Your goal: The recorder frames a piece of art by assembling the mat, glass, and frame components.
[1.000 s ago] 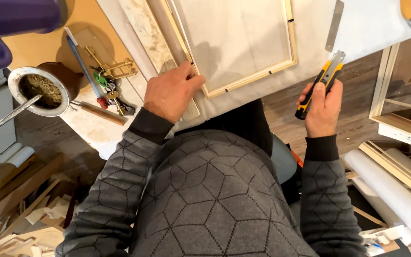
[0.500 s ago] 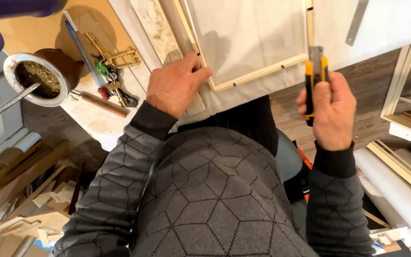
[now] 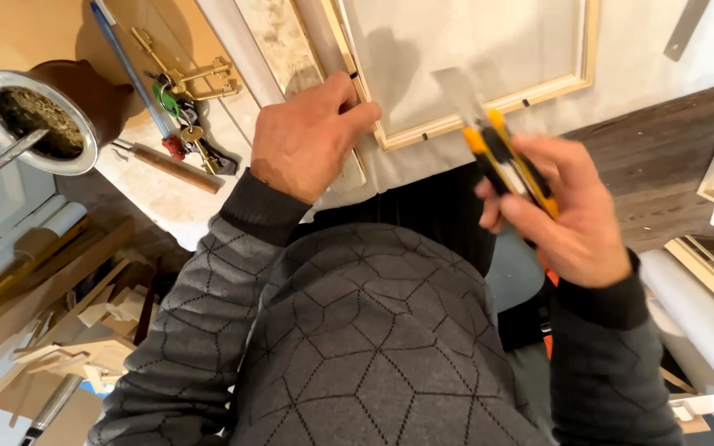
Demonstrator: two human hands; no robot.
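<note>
A pale wooden frame [image 3: 481, 117] with white canvas stretched over it lies on the worktable. My left hand [image 3: 306, 139] presses down on its near left corner, fingers curled over a flat strip beside the frame edge. My right hand [image 3: 562, 206] grips a yellow and black utility knife [image 3: 506, 157], its blade extended and pointing up toward the frame's near edge. The knife is blurred by motion and hovers just in front of the table.
A metal-rimmed gourd cup [image 3: 39, 116] with a metal straw stands at the left. A blue pen [image 3: 130, 66], brass keys [image 3: 183, 78] and a wooden-handled tool [image 3: 171, 165] lie beside it. Wood offcuts [image 3: 84, 330] lie on the floor left; frames and a white roll [image 3: 704, 314] are at right.
My right hand has brought the knife leftward and inward toward the frame's near edge. My left hand has stayed on the frame corner. The view has moved closer.
</note>
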